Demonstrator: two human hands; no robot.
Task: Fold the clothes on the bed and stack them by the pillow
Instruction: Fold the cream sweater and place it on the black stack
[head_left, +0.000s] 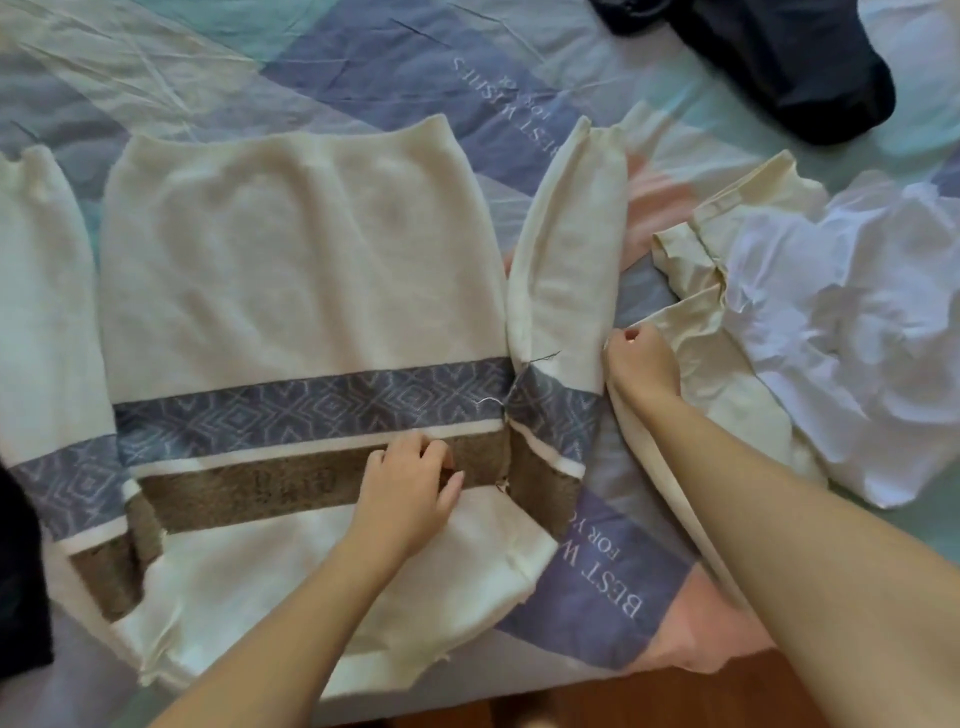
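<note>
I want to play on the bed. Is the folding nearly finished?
Not nearly. No folded stack shows. The cream sweater lies spread out; the left hand presses its body, the right hand grips its sleeve. The crumpled white clothes and dark garment wait.

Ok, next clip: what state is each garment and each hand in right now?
Sweater: spread flat, unfolded.
Right sleeve: lying beside the body.
Left hand: pressing the brown band.
Right hand: pinching the sleeve edge.
Cream garment: crumpled.
White garment: crumpled.
Dark garment: heaped, unfolded.
</note>
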